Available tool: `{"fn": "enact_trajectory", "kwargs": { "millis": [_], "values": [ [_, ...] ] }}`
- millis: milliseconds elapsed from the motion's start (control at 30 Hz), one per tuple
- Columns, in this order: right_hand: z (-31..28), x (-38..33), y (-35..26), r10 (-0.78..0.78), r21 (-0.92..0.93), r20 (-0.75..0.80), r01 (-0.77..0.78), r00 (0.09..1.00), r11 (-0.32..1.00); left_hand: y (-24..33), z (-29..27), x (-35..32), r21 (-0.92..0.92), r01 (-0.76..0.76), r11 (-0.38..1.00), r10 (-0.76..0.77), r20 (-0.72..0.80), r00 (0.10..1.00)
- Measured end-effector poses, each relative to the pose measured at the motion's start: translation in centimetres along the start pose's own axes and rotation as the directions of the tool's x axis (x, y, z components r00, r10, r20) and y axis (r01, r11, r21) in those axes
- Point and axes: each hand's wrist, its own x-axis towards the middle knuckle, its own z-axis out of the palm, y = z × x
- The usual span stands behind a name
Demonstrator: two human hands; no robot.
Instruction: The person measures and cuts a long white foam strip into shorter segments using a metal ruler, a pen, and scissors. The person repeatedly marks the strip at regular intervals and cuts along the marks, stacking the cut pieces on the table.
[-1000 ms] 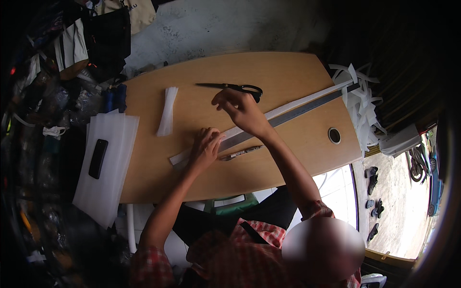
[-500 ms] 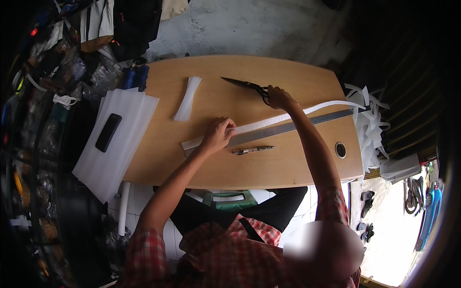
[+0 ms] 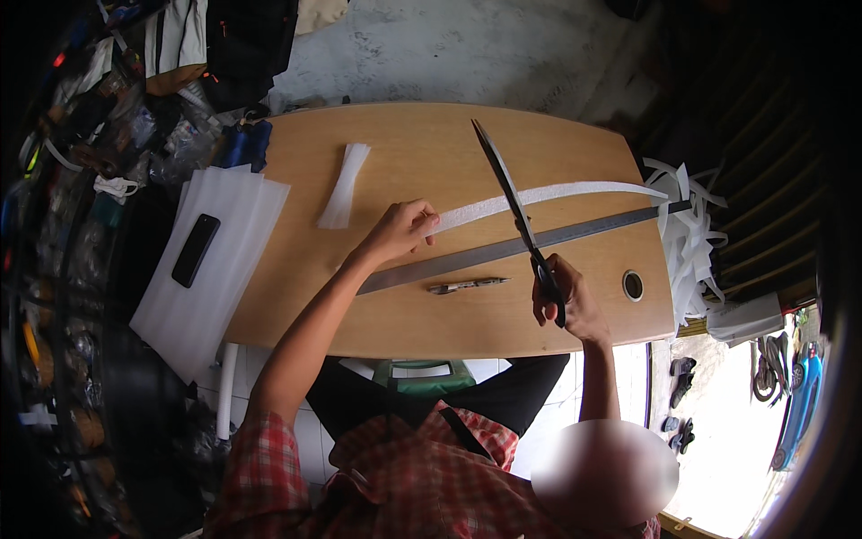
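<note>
My left hand (image 3: 402,226) pinches one end of a long white foam strip (image 3: 557,191), which arcs away to the right over the table. In my right hand (image 3: 572,300) is a pair of black-handled scissors (image 3: 505,175), gripped by the handles. Its long blades point away from me and look closed, crossing over the strip from this view; I cannot tell whether they touch it. Beneath the strip a metal ruler (image 3: 485,256) lies slantwise on the wooden table (image 3: 377,328). Nearer to me is a pen (image 3: 469,286).
At the left, a phone (image 3: 196,251) rests on white foam sheets (image 3: 241,235). A bundle of short foam strips (image 3: 344,186) lies farther back. White strip offcuts (image 3: 690,242) heap beyond the right edge. A round grommet hole (image 3: 633,285) sits in the tabletop.
My right hand has picked the scissors up off the table and swung them toward me, blades now pointing away. My left hand has lifted the strip's end off the ruler, slightly farther back.
</note>
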Motion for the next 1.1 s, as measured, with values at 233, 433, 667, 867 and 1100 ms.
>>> {"fn": "enact_trajectory", "kwargs": {
  "millis": [233, 433, 667, 867, 1100],
  "values": [
    [6.3, -7.0, 3.5, 0.277, 0.228, 0.067, -0.285, 0.959, 0.931, 2.3, -0.5, 0.3, -0.06, -0.059, 0.996, 0.058, -0.022, 0.998],
    [8.5, -8.1, 4.4, 0.304, 0.177, 0.014, -0.302, 0.953, 0.937, 4.6, -0.3, -1.3, -0.071, 0.022, 0.997, -0.019, 0.041, 0.999],
    [9.2, -7.5, 5.0, 0.336, 0.192, 0.021, -0.333, 0.942, 0.923, 4.4, 1.1, -2.2, -0.076, 0.031, 0.997, -0.021, 0.127, 0.992],
    [10.2, -7.1, 4.3, 0.298, 0.183, -0.001, -0.292, 0.955, 0.939, 4.4, 1.5, -2.5, -0.028, 0.001, 1.0, 0.002, 0.114, 0.993],
    [10.7, -7.0, 4.5, 0.291, 0.149, -0.038, -0.283, 0.956, 0.948, 4.6, 0.9, -3.2, -0.02, 0.057, 0.998, -0.054, 0.098, 0.994]
  ]
}}
